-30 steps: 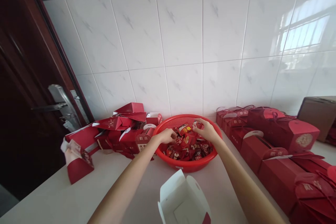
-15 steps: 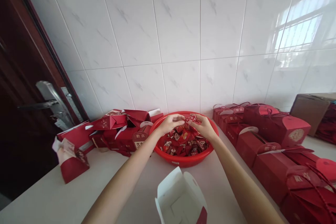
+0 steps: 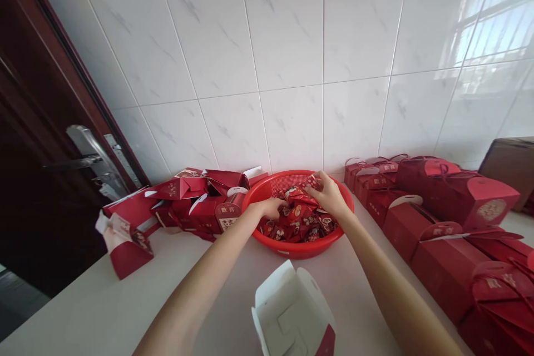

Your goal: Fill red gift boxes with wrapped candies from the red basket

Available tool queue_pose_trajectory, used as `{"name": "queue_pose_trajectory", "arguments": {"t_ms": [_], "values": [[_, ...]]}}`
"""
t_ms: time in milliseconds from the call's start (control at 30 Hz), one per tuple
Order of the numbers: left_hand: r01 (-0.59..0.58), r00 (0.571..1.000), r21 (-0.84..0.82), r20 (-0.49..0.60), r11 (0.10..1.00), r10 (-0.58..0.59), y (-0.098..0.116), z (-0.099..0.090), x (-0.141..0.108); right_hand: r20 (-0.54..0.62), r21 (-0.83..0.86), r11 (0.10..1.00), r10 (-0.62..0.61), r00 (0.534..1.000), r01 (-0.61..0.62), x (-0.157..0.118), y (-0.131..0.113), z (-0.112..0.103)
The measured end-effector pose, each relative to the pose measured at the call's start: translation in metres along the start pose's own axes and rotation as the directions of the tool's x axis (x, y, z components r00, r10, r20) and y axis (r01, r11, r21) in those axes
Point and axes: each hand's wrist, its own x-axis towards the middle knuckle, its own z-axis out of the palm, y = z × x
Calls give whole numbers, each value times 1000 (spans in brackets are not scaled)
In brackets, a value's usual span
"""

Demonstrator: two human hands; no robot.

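A round red plastic basket [image 3: 287,251] holds many small wrapped candies [image 3: 298,228] in red and dark packets. My left hand [image 3: 271,208] is inside its left side, fingers curled down among the candies; what they grip, if anything, is hidden. At the right side, my right hand [image 3: 329,194] is closed, pinching a red, white-dotted candy packet [image 3: 311,182] above the pile. In front of the basket stands an open carton [image 3: 292,311], white inside, its flaps up. Only bare cardboard shows inside it.
Several red gift boxes with cord handles [image 3: 438,250] line the right side. More red boxes [image 3: 200,206] pile up at the left, with a single small red-and-white box [image 3: 127,247] nearer the table edge. A tiled wall [image 3: 292,122] rises behind; a dark door [image 3: 37,150] is at the left.
My hands, together over the basket before, have separated. The left went down into the candies; the right moved slightly right and up with the packet. The view has shifted a little.
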Motion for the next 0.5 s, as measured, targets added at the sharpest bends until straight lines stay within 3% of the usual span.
{"name": "queue_pose_trajectory", "arguments": {"t_ms": [300,400,500], "values": [[-28,1000,7,1,1000,28,2,6,3,58,-5,1000,6,998,-6,-4,-6,-1],[-38,997,-53,-70,998,34,-2,5,1,40,11,1000,-1,999,0,-4,-6,-1],[-113,975,-152,-209,982,80,-1,-3,-4,30,52,998,18,999,-19,-2,-5,-1]]}}
